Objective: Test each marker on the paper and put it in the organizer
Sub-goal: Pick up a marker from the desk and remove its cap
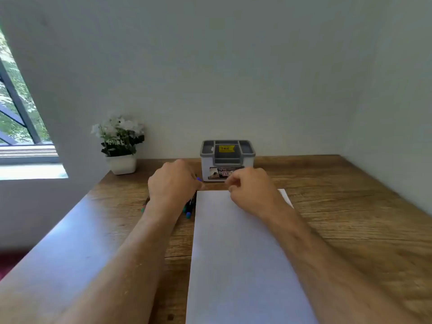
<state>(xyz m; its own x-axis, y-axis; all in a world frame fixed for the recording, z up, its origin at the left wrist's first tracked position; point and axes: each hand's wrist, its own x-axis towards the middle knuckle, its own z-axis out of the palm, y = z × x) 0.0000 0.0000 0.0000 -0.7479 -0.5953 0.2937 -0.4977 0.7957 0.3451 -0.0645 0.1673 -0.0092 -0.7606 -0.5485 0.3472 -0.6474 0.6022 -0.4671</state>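
The left hand (174, 181) is curled around a marker (199, 179), of which only a small purple end shows, poking out from the thumb side of the fist and pointing right toward the organizer (226, 160); the rest of its body is hidden inside the hand, so its long axis can only be read as running roughly left to right. The right hand (251, 190) hovers over the far edge of the paper (233, 253) with its fingers curled, and whether they pinch anything cannot be told. The two hands are near each other but apart, just in front of the organizer, which stands by the wall at the far side of the wooden desk (339, 206). More markers (189, 210) lie on the desk beneath the left wrist, just beside the paper's left edge, their coloured ends toward the camera. A potted plant (120, 146) with white flowers stands to the left of the organizer.
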